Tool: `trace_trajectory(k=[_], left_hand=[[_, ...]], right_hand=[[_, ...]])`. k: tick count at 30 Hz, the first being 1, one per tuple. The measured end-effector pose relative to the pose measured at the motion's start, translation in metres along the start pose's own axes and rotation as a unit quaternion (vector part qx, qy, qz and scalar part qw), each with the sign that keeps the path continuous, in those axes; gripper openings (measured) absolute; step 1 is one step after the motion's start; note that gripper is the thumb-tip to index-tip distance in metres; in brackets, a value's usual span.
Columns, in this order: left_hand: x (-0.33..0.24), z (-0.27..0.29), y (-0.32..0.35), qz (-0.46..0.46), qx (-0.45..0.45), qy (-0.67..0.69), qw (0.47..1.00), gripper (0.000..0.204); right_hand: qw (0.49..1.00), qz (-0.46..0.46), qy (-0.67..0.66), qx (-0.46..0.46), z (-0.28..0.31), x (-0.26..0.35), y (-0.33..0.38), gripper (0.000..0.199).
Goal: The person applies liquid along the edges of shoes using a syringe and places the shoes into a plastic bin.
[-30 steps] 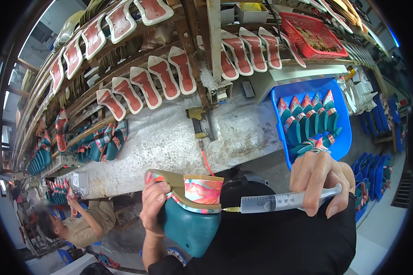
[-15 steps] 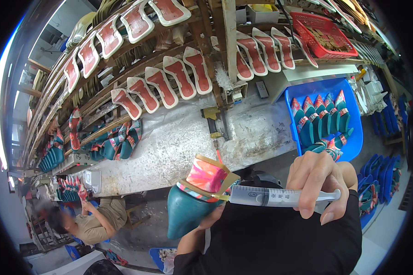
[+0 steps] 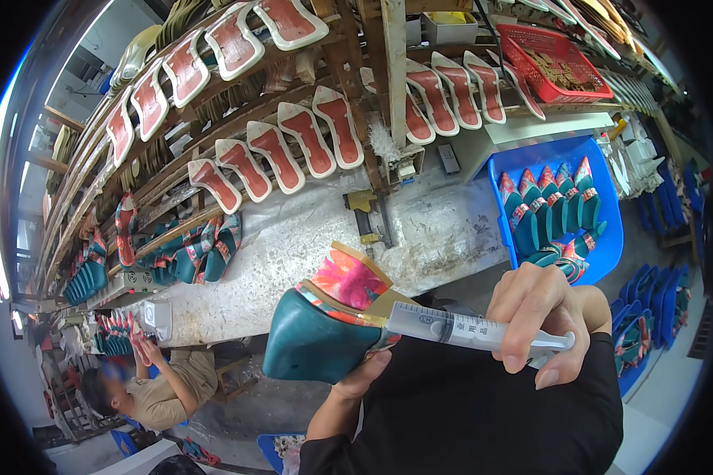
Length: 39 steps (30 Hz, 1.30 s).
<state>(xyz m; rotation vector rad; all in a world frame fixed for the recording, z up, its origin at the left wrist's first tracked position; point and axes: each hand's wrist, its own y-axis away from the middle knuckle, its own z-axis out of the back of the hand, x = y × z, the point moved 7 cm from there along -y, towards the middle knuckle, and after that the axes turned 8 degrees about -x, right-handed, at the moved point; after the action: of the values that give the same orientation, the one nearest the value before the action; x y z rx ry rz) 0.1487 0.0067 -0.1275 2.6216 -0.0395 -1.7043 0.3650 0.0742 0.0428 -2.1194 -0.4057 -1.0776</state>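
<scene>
My left hand (image 3: 364, 375) is closed around the underside of a teal shoe (image 3: 317, 340), tilted in the air in front of me. A pink and orange patterned band (image 3: 350, 279) edged in gold stands up from it. My right hand (image 3: 537, 323) grips a clear plastic syringe (image 3: 428, 323) near its plunger end, fingers wrapped over the barrel. The syringe lies nearly level, its thin tip at the seam between the teal part and the band. Whether any fluid comes out cannot be seen.
A blue bin (image 3: 619, 237) of similar shoes stands at the right of the workbench (image 3: 273, 261). Wooden racks hold several red and white insoles (image 3: 301, 138). A red basket (image 3: 531, 67) sits on the upper shelf. At lower left a person (image 3: 162, 392) handles shoes.
The shoe has moved left and slightly up and turned, its toe swinging left. The syringe has followed to the left, its tip still at the seam and its plunger end tilted lower.
</scene>
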Motion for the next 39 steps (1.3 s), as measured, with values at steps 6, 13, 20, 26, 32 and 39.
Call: trace_trajectory(k=[6, 13, 20, 26, 32, 39], left_hand=[[-0.012, -0.014, -0.017, 0.01, -0.05, 0.134, 0.99, 0.074], [-0.018, -0.022, -0.026, 0.071, -0.045, 0.208, 0.974, 0.076], [-0.027, -0.021, -0.034, 0.079, -0.07, 0.249, 0.963, 0.075], [-0.028, -0.015, -0.033, 0.102, -0.13, 0.209, 0.964, 0.093], [-0.028, -0.016, -0.036, 0.111, -0.134, 0.226, 0.958, 0.091], [-0.034, -0.021, -0.043, 0.089, -0.093, 0.249, 0.96, 0.088]], right_hand=[[1.0, 0.001, 0.025, -0.017, 0.005, -0.007, 0.0, 0.034], [0.998, 0.003, 0.041, -0.04, 0.01, -0.012, 0.002, 0.033], [0.998, -0.013, 0.041, -0.043, 0.012, -0.021, 0.006, 0.033], [0.998, -0.026, 0.04, -0.049, 0.011, -0.024, 0.012, 0.033], [0.998, -0.026, 0.04, -0.048, 0.01, -0.026, 0.013, 0.033], [0.998, -0.029, 0.028, -0.045, 0.005, -0.025, 0.015, 0.034]])
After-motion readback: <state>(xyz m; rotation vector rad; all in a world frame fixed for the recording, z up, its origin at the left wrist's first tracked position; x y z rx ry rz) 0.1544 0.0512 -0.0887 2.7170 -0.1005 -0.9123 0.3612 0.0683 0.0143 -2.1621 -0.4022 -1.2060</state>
